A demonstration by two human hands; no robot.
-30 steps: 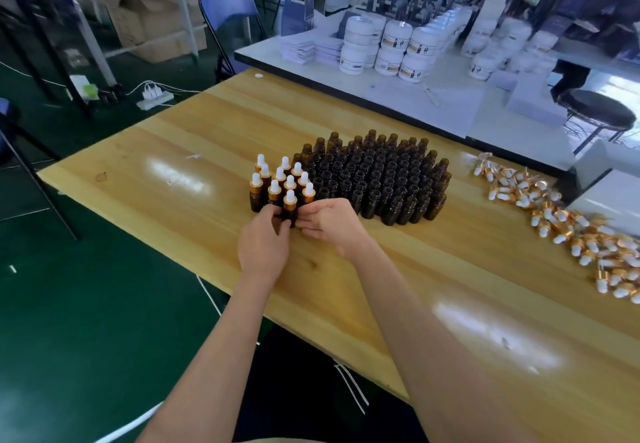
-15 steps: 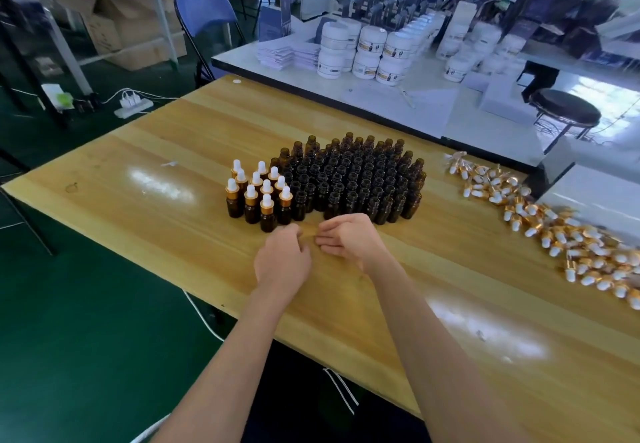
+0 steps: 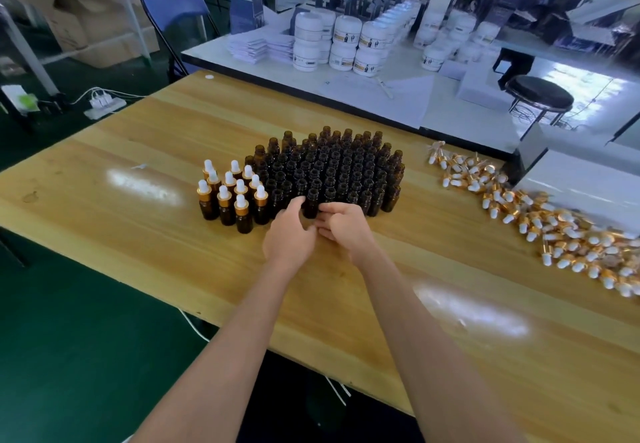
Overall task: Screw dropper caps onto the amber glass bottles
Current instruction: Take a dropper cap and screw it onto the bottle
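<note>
Small packing workshop, part storeroom; long wooden table [image 3: 138, 235] carries dense block of uncapped amber bottles [image 3: 332, 172], cluster of capped ones [image 3: 232, 193] just beside it, loose heap of gold-and-white dropper caps [image 3: 554, 235] toward right edge; white table [image 3: 415, 110] behind holds stacked white labelled jars [image 3: 346, 48] and piles of leaflets [image 3: 256, 48] (labels too small to read); cardboard boxes [image 3: 86, 27] stacked at back; green floor [image 3: 69, 338] with power strip [image 3: 104, 107] lying on it; blue folding chair [image 3: 173, 10], black round stool [image 3: 538, 96]

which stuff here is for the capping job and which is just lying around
For the job: uncapped amber bottles, capped bottles, loose dropper caps.
Lying about: white jars, blue chair, black stool, power strip.
</note>
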